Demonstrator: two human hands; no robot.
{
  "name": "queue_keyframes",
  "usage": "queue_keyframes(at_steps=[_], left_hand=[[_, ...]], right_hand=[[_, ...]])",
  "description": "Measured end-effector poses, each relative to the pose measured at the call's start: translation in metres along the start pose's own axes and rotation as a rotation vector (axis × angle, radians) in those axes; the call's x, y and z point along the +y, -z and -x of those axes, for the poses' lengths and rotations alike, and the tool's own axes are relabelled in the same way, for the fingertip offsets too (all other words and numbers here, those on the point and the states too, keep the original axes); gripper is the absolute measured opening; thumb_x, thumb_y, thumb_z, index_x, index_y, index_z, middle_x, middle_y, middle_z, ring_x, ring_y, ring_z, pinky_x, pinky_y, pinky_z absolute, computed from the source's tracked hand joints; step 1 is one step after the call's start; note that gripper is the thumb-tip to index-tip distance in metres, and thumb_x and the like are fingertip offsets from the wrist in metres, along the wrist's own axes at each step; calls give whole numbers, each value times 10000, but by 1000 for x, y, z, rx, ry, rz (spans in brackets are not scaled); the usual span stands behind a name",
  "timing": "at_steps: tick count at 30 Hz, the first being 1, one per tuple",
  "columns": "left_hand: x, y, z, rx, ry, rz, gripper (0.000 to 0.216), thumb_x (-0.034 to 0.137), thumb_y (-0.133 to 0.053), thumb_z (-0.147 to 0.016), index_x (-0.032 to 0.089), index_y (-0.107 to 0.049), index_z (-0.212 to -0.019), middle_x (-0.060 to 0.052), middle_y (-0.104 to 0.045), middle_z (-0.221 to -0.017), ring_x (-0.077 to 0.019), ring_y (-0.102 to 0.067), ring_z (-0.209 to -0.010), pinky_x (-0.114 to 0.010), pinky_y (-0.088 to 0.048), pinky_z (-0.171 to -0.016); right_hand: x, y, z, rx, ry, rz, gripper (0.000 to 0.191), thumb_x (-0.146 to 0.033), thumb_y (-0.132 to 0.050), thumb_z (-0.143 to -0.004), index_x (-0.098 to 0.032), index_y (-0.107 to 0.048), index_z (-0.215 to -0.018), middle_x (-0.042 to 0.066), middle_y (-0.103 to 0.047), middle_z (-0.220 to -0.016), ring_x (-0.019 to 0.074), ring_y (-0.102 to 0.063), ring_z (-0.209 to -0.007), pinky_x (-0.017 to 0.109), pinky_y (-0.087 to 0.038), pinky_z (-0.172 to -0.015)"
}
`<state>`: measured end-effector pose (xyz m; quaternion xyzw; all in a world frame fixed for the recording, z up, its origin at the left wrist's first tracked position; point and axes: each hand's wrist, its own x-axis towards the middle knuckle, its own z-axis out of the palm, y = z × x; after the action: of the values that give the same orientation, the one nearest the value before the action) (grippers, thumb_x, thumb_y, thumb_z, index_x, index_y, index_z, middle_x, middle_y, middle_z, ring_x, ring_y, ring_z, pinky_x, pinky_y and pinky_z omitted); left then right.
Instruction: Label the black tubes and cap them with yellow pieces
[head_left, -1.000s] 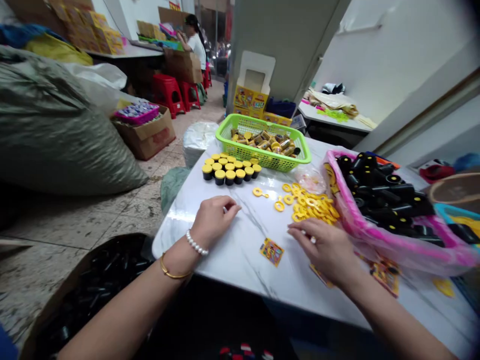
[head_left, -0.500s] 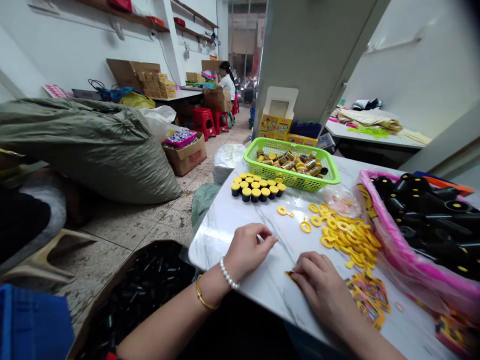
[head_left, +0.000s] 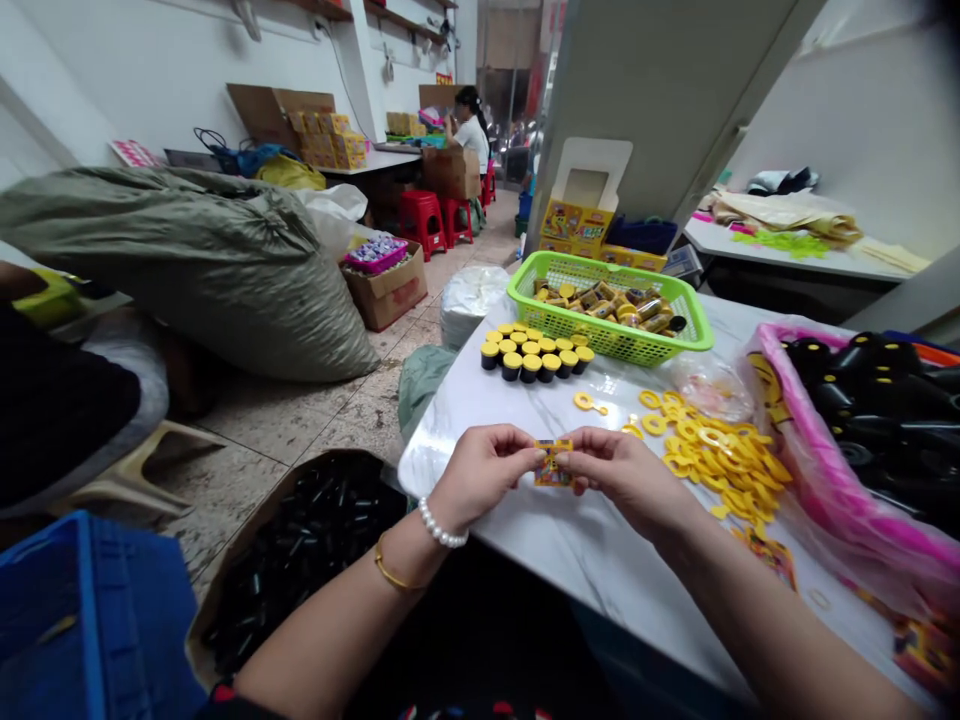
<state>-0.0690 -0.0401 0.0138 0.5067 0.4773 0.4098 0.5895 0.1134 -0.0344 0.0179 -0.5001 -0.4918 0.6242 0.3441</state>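
A small colourful printed sticker (head_left: 553,463) is pinched between both hands just above the white marble table (head_left: 570,540). My left hand (head_left: 484,478), with a pearl bracelet and a gold bangle on the wrist, grips the sticker's left edge. My right hand (head_left: 626,478) grips its right edge. A heap of yellow plastic rings (head_left: 720,455) lies on the table to the right of my hands. One yellow ring (head_left: 589,403) lies alone behind them. More stickers (head_left: 772,555) sit near my right forearm.
A cluster of black tubes with yellow caps (head_left: 534,357) stands before a green basket (head_left: 611,340) of finished pieces. A pink-lined bin (head_left: 832,480) holds black tubes at right. A cardboard box of black tubes (head_left: 300,560) sits below left. A grey sack (head_left: 187,270) lies on the floor; a person works far back.
My right hand picked a sticker up off the table and both hands came together, now pinching it between them. The camera view shifted left and upward.
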Motion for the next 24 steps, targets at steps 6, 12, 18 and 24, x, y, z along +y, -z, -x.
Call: queue_keyframes(at_steps=[6,12,18,24], left_hand=[[-10,-1,11,301,-56,-47,237,360,-685,-803,130,-689,-862,0,-615,-644,-76,-465,-481,-198,-361,-461],[-16,-17,20,285,-60,-2,230,359,-689,-813,131,-707,-827,13,-584,-577,-76,-451,-457,-200,-362,-448],[-12,-18,17,408,-155,-67,175,303,-726,-784,139,-717,-846,-44,-686,-770,-86,-495,-545,-213,-421,-523],[-10,-25,18,378,-181,-124,144,283,-751,-758,142,-733,-738,-55,-697,-757,-108,-537,-615,-227,-441,-590]], right_hand=[[21,-9,-8,184,98,137,392,-539,-695,-783,-164,-643,-681,-3,-603,-577,117,-503,-549,260,-383,-555],[25,-9,-3,258,166,204,391,-549,-665,-805,-167,-674,-720,7,-617,-604,138,-538,-585,265,-421,-576],[24,-10,-1,296,213,170,343,-507,-699,-789,-172,-675,-719,8,-640,-642,131,-542,-601,245,-435,-569],[26,-14,-1,290,275,73,267,-440,-740,-770,-185,-672,-733,10,-682,-704,141,-599,-662,249,-481,-635]])
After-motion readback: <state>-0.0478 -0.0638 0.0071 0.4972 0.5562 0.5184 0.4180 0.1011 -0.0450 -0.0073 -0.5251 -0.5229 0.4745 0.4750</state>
